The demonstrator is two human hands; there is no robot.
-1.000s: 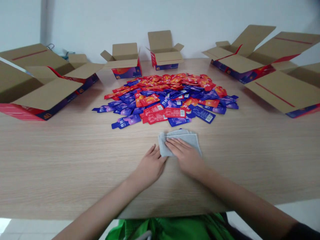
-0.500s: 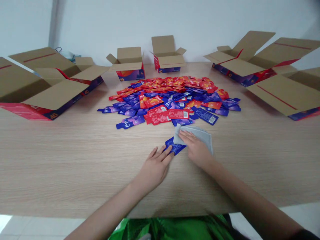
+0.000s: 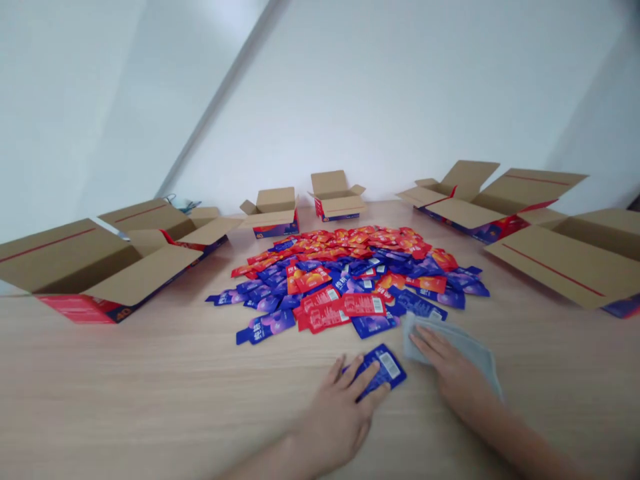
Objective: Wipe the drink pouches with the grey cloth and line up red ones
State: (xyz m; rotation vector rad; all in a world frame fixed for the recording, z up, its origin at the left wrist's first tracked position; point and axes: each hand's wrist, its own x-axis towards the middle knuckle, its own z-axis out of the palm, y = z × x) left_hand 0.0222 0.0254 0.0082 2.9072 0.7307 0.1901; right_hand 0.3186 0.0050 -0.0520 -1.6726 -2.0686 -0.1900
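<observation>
My left hand [image 3: 341, 412] lies flat on the wooden table [image 3: 125, 393], fingers spread, with its fingertips resting on a single blue sachet [image 3: 384, 364]. My right hand [image 3: 453, 375] presses flat on a folded grey cloth [image 3: 473, 349] just right of that sachet. Beyond both hands spreads a big pile of red and blue sachets [image 3: 350, 277]; the cloth's far edge almost touches the pile's near edge.
Open cardboard boxes ring the pile: a large one at the left [image 3: 95, 263], two small ones at the back [image 3: 273, 212] [image 3: 336, 195], and large ones at the right [image 3: 475, 200] [image 3: 575, 257]. A white wall rises behind the table.
The camera has tilted up. My right hand slid the cloth to the right, off the blue sachet. My left hand's fingers now rest on the uncovered sachet.
</observation>
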